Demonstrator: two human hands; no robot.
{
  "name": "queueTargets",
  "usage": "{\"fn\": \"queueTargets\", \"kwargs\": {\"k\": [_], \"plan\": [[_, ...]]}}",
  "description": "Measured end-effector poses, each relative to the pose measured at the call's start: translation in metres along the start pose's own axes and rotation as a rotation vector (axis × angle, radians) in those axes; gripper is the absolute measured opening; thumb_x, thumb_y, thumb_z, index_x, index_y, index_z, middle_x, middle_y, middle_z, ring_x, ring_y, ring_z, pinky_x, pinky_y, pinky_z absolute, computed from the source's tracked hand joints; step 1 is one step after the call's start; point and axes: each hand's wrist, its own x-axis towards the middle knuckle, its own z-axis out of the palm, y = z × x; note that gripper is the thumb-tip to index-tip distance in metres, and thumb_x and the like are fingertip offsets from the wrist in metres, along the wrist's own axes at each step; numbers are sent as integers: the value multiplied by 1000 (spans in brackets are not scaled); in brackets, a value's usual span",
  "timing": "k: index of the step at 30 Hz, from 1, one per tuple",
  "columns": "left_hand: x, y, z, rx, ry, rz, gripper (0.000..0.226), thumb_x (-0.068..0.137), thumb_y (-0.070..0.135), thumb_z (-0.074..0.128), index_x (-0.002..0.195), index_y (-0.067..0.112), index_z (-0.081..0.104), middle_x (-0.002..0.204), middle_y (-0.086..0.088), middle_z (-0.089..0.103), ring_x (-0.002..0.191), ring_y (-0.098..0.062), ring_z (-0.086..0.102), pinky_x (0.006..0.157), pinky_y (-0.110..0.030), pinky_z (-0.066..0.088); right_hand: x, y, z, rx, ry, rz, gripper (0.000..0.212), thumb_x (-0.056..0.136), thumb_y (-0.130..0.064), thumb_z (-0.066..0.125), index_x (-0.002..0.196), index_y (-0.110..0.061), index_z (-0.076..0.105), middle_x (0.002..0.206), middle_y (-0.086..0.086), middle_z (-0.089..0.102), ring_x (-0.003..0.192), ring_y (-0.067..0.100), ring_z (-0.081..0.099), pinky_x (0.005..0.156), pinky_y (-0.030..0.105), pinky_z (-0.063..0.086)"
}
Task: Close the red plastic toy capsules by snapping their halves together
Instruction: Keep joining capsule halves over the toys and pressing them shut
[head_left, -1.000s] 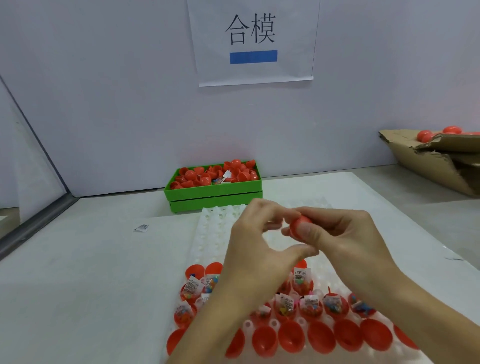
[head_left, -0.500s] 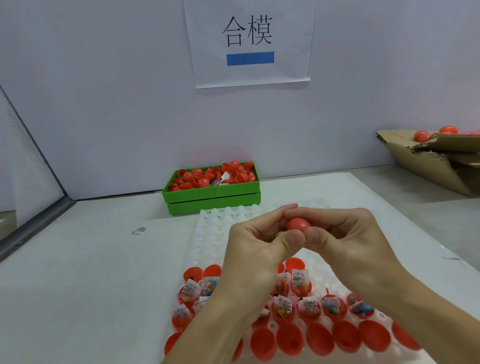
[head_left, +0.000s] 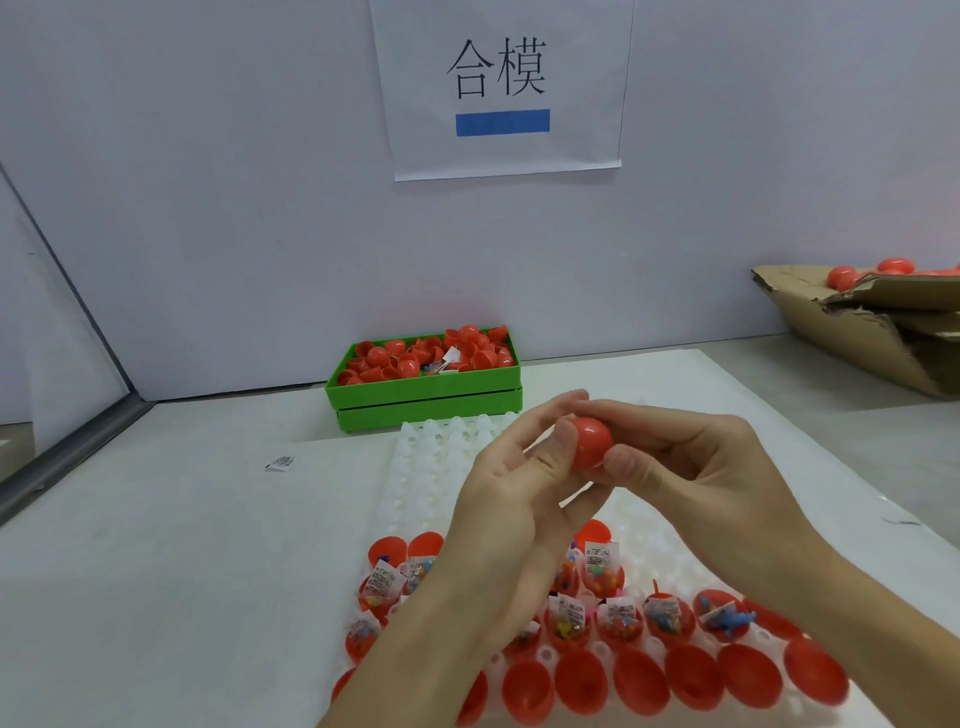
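Both hands share the grip on one red capsule (head_left: 592, 443), held in the air above the white tray (head_left: 441, 467) and in front of the green crate (head_left: 426, 402). My left hand (head_left: 519, 499) curls round its left side, thumb pressed against the shell; my right hand (head_left: 691, 467) pinches it from the right, thumb under and fingers over the top. Neither hand is slack. I can't see the seam from this angle, so I can't tell whether the halves have snapped home.

I judge the main risk to be uneven pressure: if the halves meet crooked, the rim may ride over instead of clicking, and the smooth shell could squirt out from between my thumbs. A paper slip caught in the joint would also block closure. Below on the bench, open filled halves (head_left: 618, 623) sit close together; a dropped capsule could knock their contents loose.
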Motion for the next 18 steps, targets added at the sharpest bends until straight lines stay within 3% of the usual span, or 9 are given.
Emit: {"fn": "queueTargets", "kwargs": {"k": [4,6,12,18], "plan": [[1,-3,-3,-9,63,2,36,86,28,57,112,5,69,112,-19,71,103,-32,70,90,-38,57,-1,3,0,-90,-16,-27,41,84,14,61,107,-18,72,107,-5,76,105,13,71,90,21,54],[2,-4,-4,60,84,18,32,86,29,56,105,8,72,108,-16,72,101,-30,71,88,-36,58,0,3,-1,-145,4,-44,45,82,18,61,102,-20,73,101,-6,77,99,13,73,87,20,55],[8,-9,-10,441,190,158,27,87,37,56,97,21,74,91,-4,76,88,-22,75,77,-30,60,0,4,-6,-222,123,-6,28,67,-16,73,92,-30,73,91,-10,78,85,11,75,78,18,58],[3,-6,-11,567,141,213,38,77,34,69,113,21,73,99,12,76,93,-9,73,80,-21,58,0,5,-6,-249,109,-28,29,67,-19,72,94,-30,72,92,-15,77,85,7,74,77,15,56]]}}
